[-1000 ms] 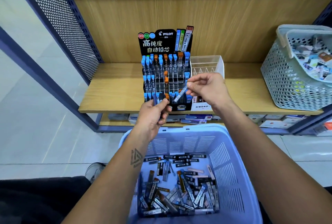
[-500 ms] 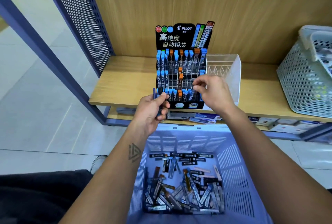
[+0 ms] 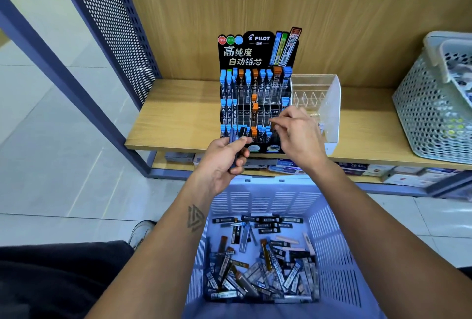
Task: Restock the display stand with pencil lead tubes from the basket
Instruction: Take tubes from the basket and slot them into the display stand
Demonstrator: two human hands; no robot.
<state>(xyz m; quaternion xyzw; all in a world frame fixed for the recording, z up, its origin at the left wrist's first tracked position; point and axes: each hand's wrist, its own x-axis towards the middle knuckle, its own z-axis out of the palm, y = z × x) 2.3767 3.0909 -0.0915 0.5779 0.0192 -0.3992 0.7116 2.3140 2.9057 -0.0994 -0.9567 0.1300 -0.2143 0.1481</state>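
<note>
Display stand (image 3: 255, 93) on shelf (image 3: 178, 119), basket (image 3: 332, 229) before it

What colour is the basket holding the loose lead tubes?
Light blue-lavender plastic basket with slotted walls, seen best in the head view.

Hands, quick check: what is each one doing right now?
Left hand: grips a few slim blue-capped pencil lead tubes.
Right hand: fingertips at the black display stand; cannot tell if it holds anything.
</note>
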